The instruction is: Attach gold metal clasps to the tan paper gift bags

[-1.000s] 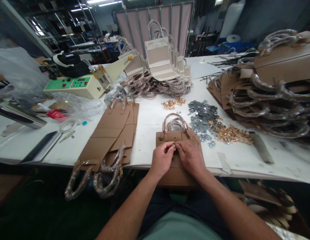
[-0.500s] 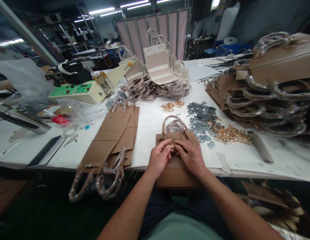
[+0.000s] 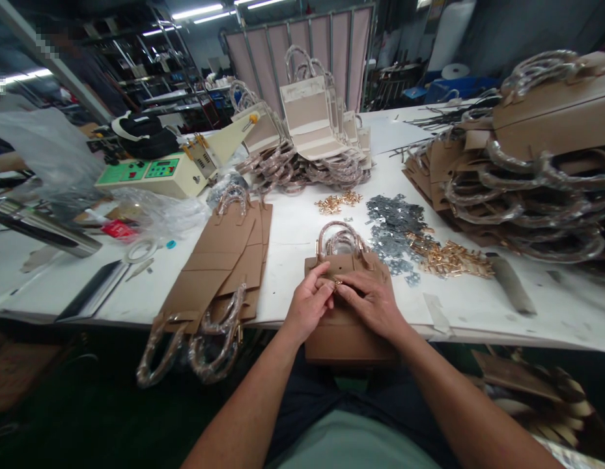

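A brown handbag (image 3: pixel 351 342) with plastic-wrapped handles lies at the table's front edge, its lower part hanging toward my lap. Over its upper front, my left hand (image 3: pixel 309 299) and my right hand (image 3: pixel 368 299) meet with fingertips pinched together. Between them shows a small gold metal fitting (image 3: pixel 337 284), mostly covered by the fingers. A small dark hole (image 3: pixel 340 268) is visible in the bag just above the fingertips. Beyond the bag lie a heap of grey metal plates (image 3: pixel 394 221) and piles of gold fittings (image 3: pixel 456 259).
Flat brown bag pieces (image 3: pixel 204 260) lie at left, handles hanging over the edge. A big stack of brown bags (image 3: pixel 551 143) stands at right beside a grey cylinder (image 3: pixel 513 284). Farther back are pale bag panels (image 3: pixel 309 124) and a green-panelled machine (image 3: pixel 155 176).
The fingertips stay together over the bag, with the gold fitting slightly lower and the hole above showing more. The view has tilted slightly; the piles look the same.
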A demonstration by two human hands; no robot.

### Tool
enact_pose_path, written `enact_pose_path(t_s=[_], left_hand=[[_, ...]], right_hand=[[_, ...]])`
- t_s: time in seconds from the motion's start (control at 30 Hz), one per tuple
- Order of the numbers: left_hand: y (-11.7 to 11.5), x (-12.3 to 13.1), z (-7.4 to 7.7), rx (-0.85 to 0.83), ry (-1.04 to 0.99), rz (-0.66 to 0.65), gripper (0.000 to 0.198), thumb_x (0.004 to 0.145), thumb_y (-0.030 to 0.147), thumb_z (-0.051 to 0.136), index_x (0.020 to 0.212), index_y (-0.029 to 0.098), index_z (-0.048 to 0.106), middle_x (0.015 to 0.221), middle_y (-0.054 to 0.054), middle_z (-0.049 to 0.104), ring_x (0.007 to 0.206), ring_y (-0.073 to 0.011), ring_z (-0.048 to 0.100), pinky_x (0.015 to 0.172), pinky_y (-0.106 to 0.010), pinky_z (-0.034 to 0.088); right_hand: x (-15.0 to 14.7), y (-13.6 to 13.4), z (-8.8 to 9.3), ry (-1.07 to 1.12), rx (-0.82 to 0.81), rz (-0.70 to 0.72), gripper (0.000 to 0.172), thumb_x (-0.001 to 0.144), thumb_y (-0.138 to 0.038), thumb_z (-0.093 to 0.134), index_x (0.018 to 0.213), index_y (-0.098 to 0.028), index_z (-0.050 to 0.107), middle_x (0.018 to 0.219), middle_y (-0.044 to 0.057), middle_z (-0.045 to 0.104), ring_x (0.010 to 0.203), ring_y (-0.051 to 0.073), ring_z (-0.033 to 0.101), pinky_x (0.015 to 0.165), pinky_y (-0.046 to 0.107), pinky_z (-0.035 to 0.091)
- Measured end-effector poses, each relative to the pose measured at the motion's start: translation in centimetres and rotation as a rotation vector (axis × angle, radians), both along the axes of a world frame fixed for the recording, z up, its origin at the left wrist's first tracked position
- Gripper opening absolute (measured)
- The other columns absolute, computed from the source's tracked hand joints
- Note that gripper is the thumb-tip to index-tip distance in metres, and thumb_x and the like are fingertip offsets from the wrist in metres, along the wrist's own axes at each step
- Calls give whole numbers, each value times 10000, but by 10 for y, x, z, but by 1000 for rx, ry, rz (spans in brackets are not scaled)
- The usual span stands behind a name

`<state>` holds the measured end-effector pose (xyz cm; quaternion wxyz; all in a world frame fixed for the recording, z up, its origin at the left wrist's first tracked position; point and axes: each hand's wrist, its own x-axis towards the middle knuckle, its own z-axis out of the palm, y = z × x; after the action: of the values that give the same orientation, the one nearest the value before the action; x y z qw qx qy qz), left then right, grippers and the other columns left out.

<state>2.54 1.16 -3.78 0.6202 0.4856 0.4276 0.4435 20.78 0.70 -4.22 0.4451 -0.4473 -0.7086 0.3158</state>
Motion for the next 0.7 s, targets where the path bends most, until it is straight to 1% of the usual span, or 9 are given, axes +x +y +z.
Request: enact_pose_path(t_s=[0.13,0.23,0.3,0.33,0.4,0.47,0.5,0.57,0.7], left_hand=[[-1,4,-2,24,12,33,709,904,452,711,1515,192,461,773,37,612,576,-79,536,459,-190,343],[-3,7,-3,34,58,58,673,916,469,688,1495,192,486,803,21,642,542,-81,529,430,-195,358],[-8,9,-2,68,89,115,609,940,474,649,1461,186,517,819,3,669,533,-90,532,429,-205,383],[-10,8,-2,96,110,174,558,950,468,633,1423,183,549,849,-15,686,565,-102,559,449,-211,408],[-15,6,0,191,199,345,425,955,426,627,1308,188,626,979,-59,709,738,-141,641,556,-230,483],[-18,-1,-1,297,373,508,331,935,353,651,1229,202,663,1142,-89,695,956,-186,655,720,-271,528],[-19,-5,-2,334,468,557,332,915,318,670,1228,209,665,1209,-98,678,1032,-204,640,789,-297,529],[-20,-12,-5,344,589,571,410,876,285,704,1276,216,648,1285,-113,653,1101,-233,621,851,-335,524],[-22,-16,-6,253,550,498,532,851,312,743,1361,221,618,1246,-122,672,1089,-250,638,870,-349,533]], right_hand=[[3,-2,8,81,-79,30,199,983,-369,656,1106,-258,765,1146,53,760,1088,241,693,990,395,534],[4,-4,11,115,-93,10,166,954,-369,687,1025,-245,772,1095,45,768,1052,239,697,956,375,534],[4,-5,11,140,-122,-35,180,944,-386,692,1008,-236,769,1061,41,772,1014,237,703,931,368,537],[5,-6,10,150,-143,-64,192,938,-395,693,1008,-232,768,1033,39,775,981,235,707,913,366,540],[5,-6,7,167,-184,-114,216,923,-410,700,1012,-225,766,983,36,778,913,229,711,875,362,545],[6,-7,4,184,-214,-137,236,910,-425,707,1013,-221,766,952,37,780,863,226,711,841,359,548],[6,-6,2,195,-227,-140,247,907,-434,708,1015,-219,765,943,39,780,848,226,711,827,358,549],[5,-6,0,220,-253,-138,267,905,-449,708,1025,-217,760,921,43,780,824,225,711,802,355,552],[6,-7,0,284,-291,-139,294,905,-465,710,1035,-203,743,869,49,771,796,224,710,762,346,562]])
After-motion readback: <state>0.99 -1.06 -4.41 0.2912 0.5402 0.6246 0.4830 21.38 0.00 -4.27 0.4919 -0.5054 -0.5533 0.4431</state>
